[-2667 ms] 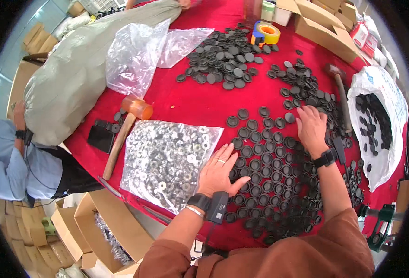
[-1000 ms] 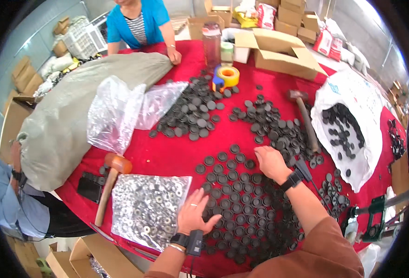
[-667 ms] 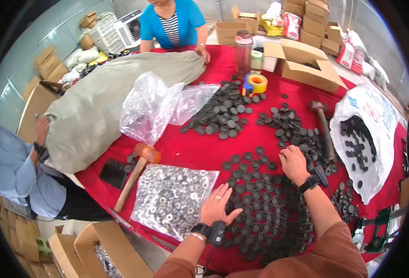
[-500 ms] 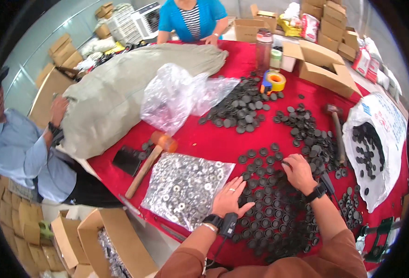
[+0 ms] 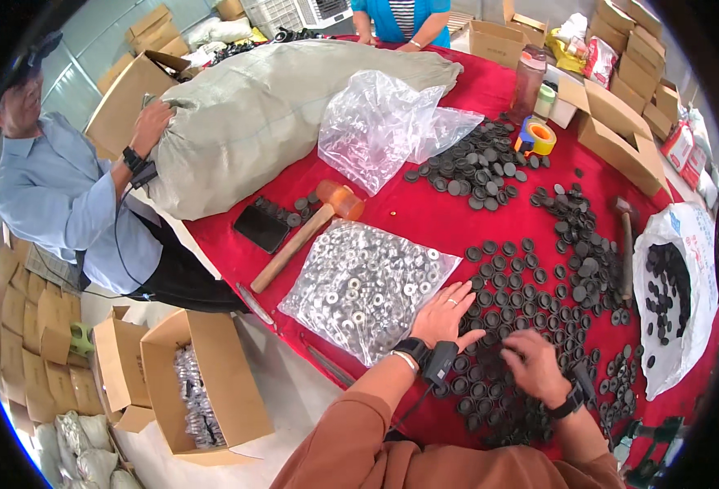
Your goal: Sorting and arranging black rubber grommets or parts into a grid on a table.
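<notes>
The left hand [image 5: 445, 316] lies with its fingers stretched out and the thumb spread toward the right hand [image 5: 536, 368]; nothing is gripped in it. The right fingers are bent inward over the black caps [image 5: 502, 297]; whether they pinch one I cannot tell. The caps spread in loose rows around the right fingertips, their left margin just beside the left thumb.

Just left of the left fingers is the edge of a clear bag of metal parts [image 5: 367, 287], then a mallet [image 5: 296, 246] slanting past it. Beyond the left fingertips, bare red cloth [image 5: 424, 213] gives open room, ending at a farther heap of caps [image 5: 481, 167]. Farther out from the right fingers, a second heap [image 5: 589, 261] crowds up to a hammer [image 5: 626, 254] and a white sack [image 5: 651, 367], leaving little room there. The table edge [image 5: 255, 305] runs past the bag, left of the left hand.
</notes>
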`<state>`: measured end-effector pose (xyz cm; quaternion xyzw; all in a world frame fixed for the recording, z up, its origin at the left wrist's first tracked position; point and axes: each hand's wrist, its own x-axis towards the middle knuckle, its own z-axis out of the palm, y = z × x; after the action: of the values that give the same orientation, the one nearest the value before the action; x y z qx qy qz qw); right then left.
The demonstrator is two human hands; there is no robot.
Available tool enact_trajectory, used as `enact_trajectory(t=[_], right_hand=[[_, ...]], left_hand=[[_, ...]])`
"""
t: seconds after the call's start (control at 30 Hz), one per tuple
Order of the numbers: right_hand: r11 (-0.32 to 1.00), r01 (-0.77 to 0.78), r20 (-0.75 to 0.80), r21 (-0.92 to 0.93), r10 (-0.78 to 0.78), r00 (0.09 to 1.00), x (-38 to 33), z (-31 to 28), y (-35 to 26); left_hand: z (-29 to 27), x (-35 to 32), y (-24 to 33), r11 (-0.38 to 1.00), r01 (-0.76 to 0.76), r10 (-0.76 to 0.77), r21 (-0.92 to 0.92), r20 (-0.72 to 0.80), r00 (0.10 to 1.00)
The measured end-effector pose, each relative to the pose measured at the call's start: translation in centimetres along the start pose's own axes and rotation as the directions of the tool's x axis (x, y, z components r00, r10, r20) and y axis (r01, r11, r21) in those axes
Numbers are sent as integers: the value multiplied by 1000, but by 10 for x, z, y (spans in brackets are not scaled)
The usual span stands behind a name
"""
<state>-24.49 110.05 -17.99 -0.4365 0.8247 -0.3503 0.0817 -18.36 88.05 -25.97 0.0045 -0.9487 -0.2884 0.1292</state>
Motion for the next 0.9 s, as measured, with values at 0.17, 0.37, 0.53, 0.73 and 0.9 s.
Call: enact_trajectory(t=[0.17, 0.37, 0.53, 0.73, 0.9], right_hand=[[999, 41, 96, 7, -41, 995, -36, -17, -44], [993, 101, 43, -67, -98, 994, -50, -63, -88], [988, 39, -35, -146, -45, 998, -62, -91, -101], [954, -221, -192, -202, 183, 964, -66, -113, -120], [853, -472, -275, -220, 410, 870, -72, -99, -119]], left_hand=[[1, 11, -1, 950, 137, -147, -279, -14, 989], [-13, 30, -7, 962, 28, -127, -272, -355, 926], [-53, 62, 3, 956, 96, -206, -276, -406, 890], [-140, 123, -73, 903, 417, -289, 104, -572, 768], [-181, 217, -105, 826, 436, -205, 358, -530, 823]])
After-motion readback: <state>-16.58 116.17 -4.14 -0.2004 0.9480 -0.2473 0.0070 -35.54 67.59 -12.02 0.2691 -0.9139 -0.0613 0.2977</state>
